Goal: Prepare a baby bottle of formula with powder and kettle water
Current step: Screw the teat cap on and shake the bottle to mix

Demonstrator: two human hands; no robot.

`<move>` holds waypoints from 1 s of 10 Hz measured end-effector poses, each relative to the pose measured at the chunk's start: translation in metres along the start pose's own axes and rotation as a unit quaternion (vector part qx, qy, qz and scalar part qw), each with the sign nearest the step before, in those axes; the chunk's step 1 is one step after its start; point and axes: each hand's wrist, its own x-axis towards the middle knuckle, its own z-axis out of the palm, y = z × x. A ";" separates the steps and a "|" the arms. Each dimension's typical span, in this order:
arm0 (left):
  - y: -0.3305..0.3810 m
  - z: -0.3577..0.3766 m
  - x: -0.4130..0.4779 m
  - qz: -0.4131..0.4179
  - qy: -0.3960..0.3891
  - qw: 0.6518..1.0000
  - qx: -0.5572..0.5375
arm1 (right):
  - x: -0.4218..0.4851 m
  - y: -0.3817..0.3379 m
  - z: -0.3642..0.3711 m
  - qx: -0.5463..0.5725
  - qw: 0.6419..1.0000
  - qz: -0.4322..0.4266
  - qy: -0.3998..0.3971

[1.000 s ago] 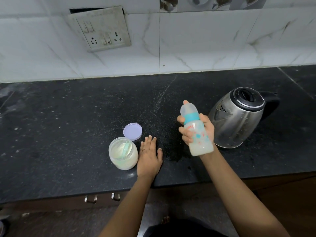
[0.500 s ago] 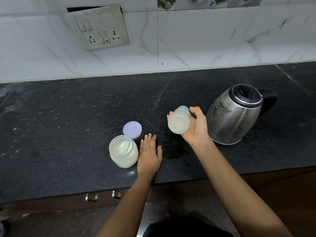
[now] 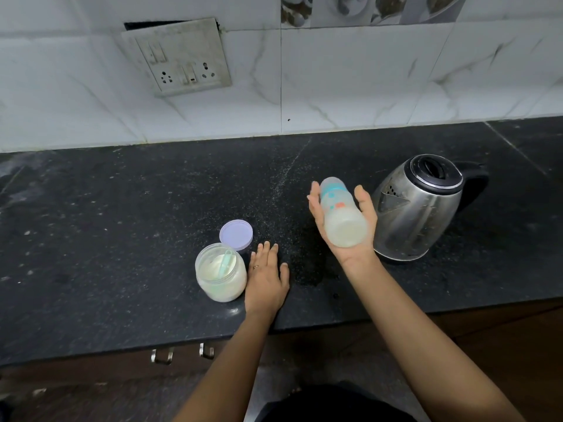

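The baby bottle point(image 3: 339, 213) is held in the air above the tabletop point(image 3: 122, 226), tipped so that its base faces the camera and its capped top points away toward the wall; milky liquid is seen pooled at the base end. It is cradled in the right hand point(image 3: 342, 222), palm up, with the fingers and thumb curled round its sides, just beside the steel kettle point(image 3: 419, 208). The bottle is judged to be light, stiff plastic, smooth and possibly slippery, so it is best gripped round the middle of the body rather than by the cap. The left hand point(image 3: 266, 277) is laid flat and empty on the tabletop, fingers spread, touching or nearly touching the open powder jar point(image 3: 221, 275), in which a scoop is seen. The jar's lilac lid point(image 3: 236, 234) lies just behind it.
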 end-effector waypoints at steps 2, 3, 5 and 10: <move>-0.001 0.002 0.000 -0.003 0.000 1.000 -0.007 | 0.005 0.001 -0.001 -0.144 0.990 0.012 -0.003; -0.001 0.003 0.000 -0.005 -0.001 1.000 -0.008 | 0.008 -0.006 -0.012 -0.079 0.994 -0.046 0.052; -0.001 0.002 0.000 -0.002 0.000 1.000 -0.010 | 0.003 -0.015 -0.005 -0.169 0.982 0.026 -0.074; 0.002 -0.002 -0.001 -0.001 0.002 1.000 -0.009 | 0.006 -0.004 -0.027 -0.155 0.983 0.069 -0.075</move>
